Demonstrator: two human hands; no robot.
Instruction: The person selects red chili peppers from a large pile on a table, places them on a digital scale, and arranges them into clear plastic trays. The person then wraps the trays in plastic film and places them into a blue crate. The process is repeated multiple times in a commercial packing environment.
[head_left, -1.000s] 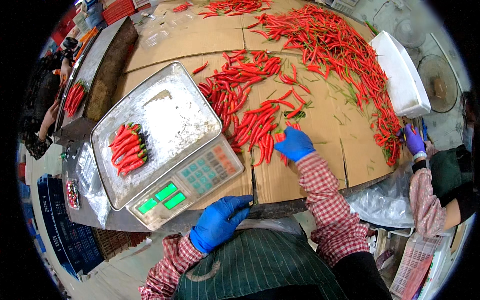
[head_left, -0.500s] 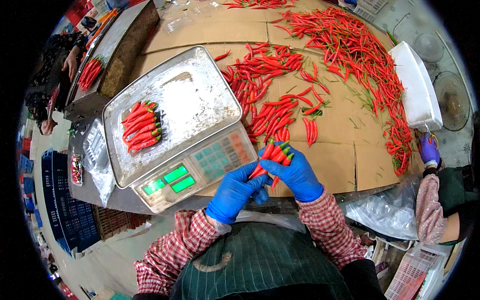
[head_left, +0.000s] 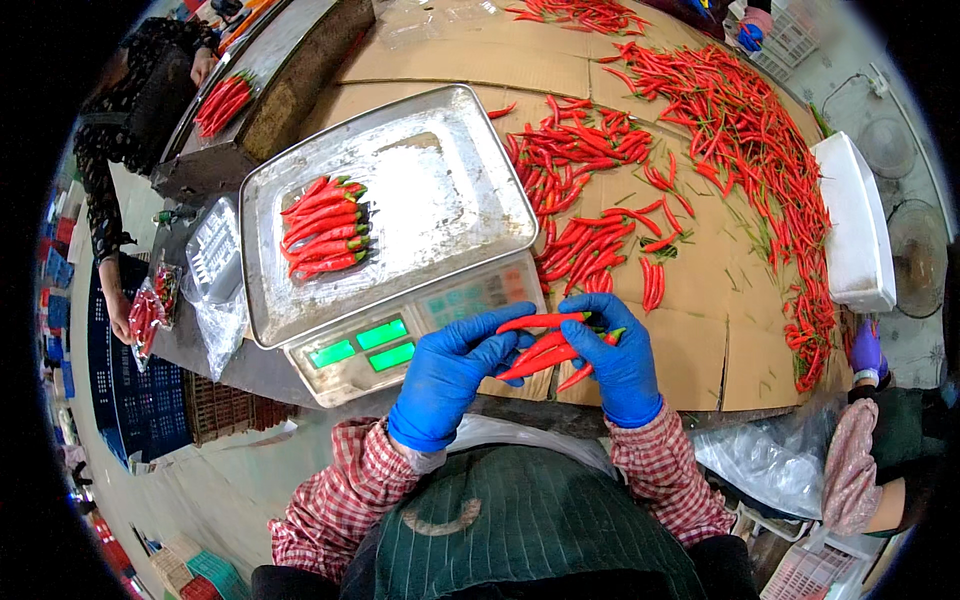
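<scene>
Several red chilies (head_left: pixel 545 355) with green stem ends lie across the gap between my blue-gloved hands, in front of the scale. My right hand (head_left: pixel 622 368) is closed round their stem ends. My left hand (head_left: pixel 440 375), also closed, has its fingertips at the tip of the uppermost chili (head_left: pixel 540 321). On the metal pan (head_left: pixel 430 190) of the digital scale (head_left: pixel 375 345) a neat row of chilies (head_left: pixel 325 230) lies, stems to the right. Loose chilies (head_left: pixel 590 250) are spread on the cardboard just beyond my hands.
A long heap of chilies (head_left: pixel 740 130) runs down the right of the cardboard (head_left: pixel 690 330), beside a white foam box (head_left: pixel 850 220). Clear plastic trays (head_left: pixel 213 255) sit left of the scale. At the left, a co-worker's hand (head_left: pixel 120 315) holds a packed tray of chilies (head_left: pixel 147 318).
The chilies in my hands have turned from steeply slanted to nearly level, and my hands have moved apart. The view has shifted left. The co-worker's hand has reached the packed chilies.
</scene>
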